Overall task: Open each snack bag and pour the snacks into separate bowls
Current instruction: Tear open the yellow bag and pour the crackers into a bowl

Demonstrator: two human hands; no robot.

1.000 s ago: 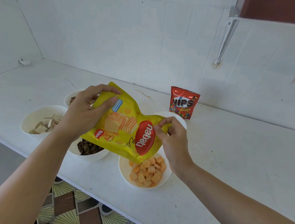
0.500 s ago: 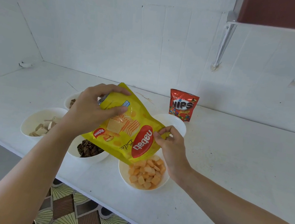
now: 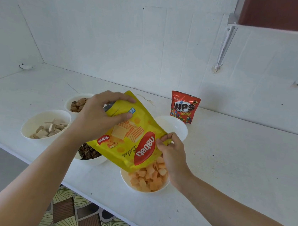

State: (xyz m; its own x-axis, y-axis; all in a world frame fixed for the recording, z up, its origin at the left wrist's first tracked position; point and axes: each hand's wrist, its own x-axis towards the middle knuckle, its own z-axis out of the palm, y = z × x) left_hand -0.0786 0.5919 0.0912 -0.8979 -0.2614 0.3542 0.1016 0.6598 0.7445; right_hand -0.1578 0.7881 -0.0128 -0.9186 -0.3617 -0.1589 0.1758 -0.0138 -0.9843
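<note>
Over a white counter point(image 3: 232, 159), I hold a yellow snack bag point(image 3: 131, 144) tipped upside down, so its red logo reads inverted. My left hand point(image 3: 97, 120) grips the raised end of the bag, with the fingers curled over its top edge and the thumb pressed on the printed front. My right hand point(image 3: 172, 152) pinches the bag's right edge near the lowered mouth, between thumb and fingertips, the other fingers loosely curled. The mouth of the bag hangs just above a white bowl point(image 3: 129, 184) at the counter's front edge, and that bowl holds a heap of orange square snacks point(image 3: 148, 177).

Behind my right hand sits a white bowl point(image 3: 177, 127) with nothing visible inside. A red snack bag point(image 3: 184, 107) stands upright near the wall, just beyond that bowl. To the left, partly hidden by my left forearm and the yellow bag, a bowl point(image 3: 100, 161) holds dark striped seeds. Farther left, a bowl point(image 3: 38, 118) holds beige wafer pieces, and behind it another bowl point(image 3: 69, 100) holds small brown pieces. Below the counter edge, patterned floor tiles point(image 3: 77, 216) show.
</note>
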